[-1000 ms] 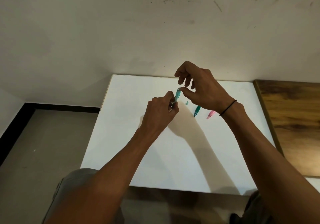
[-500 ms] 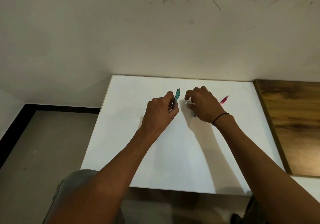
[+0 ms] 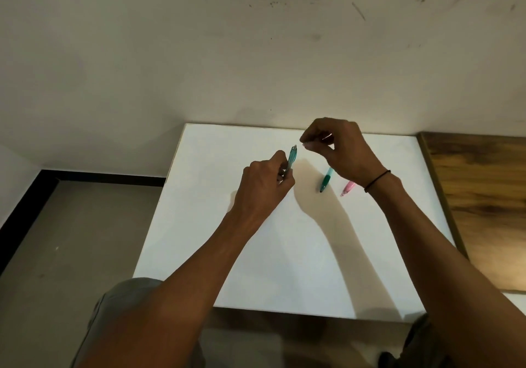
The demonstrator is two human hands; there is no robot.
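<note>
My left hand [image 3: 263, 186] grips a translucent teal pen barrel [image 3: 292, 158] upright and slightly tilted above the white table [image 3: 284, 253]. My right hand [image 3: 341, 148] is raised just right of the barrel's top end and pinches a tiny pale part [image 3: 306, 145] between thumb and fingertips, a short gap from the barrel. A green and teal pen piece [image 3: 326, 180] and a pink pen piece [image 3: 347, 188] lie on the table under my right wrist, partly hidden by it.
A wooden tabletop [image 3: 484, 196] adjoins the white table on the right. A pale wall [image 3: 256, 54] stands right behind the table. Grey floor [image 3: 71, 239] with a black skirting lies to the left.
My right hand dropped to the table beside the pens, then rose with a tiny part pinched and now holds it by the barrel's top. My left hand stayed put.
</note>
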